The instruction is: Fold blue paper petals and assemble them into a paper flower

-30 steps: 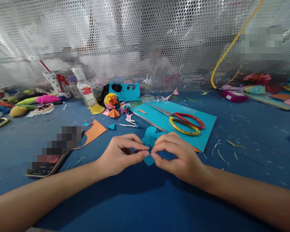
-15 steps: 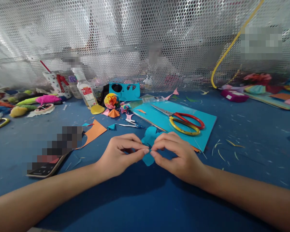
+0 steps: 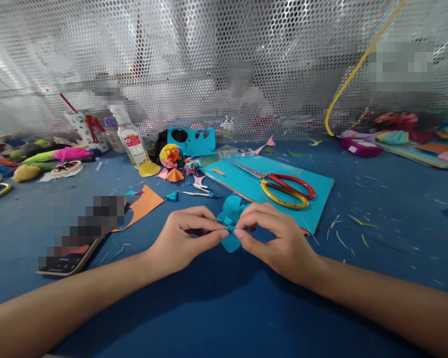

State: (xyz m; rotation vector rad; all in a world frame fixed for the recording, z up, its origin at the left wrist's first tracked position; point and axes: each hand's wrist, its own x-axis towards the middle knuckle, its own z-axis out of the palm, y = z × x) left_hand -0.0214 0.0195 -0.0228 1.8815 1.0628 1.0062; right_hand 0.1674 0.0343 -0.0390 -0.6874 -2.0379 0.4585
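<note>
Both thumb-and-forefinger pinches are closed on one small teal paper cutout (image 3: pixel 230 243): left hand (image 3: pixel 182 241) and right hand (image 3: pixel 280 238) meet at its folded middle, low over the near blue table (image 3: pixel 224 308). It looks light, limp and easily creased, so it is best held at that fold. Scissors (image 3: pixel 288 191) lie farther right on a teal sheet (image 3: pixel 323 186).

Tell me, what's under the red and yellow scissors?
A turquoise paper sheet lies under the scissors, on the blue table. An orange edge peeks out beneath its near corner. Anything else below it is covered; the right hand, pinching folded paper, hides part of its edge.
</note>
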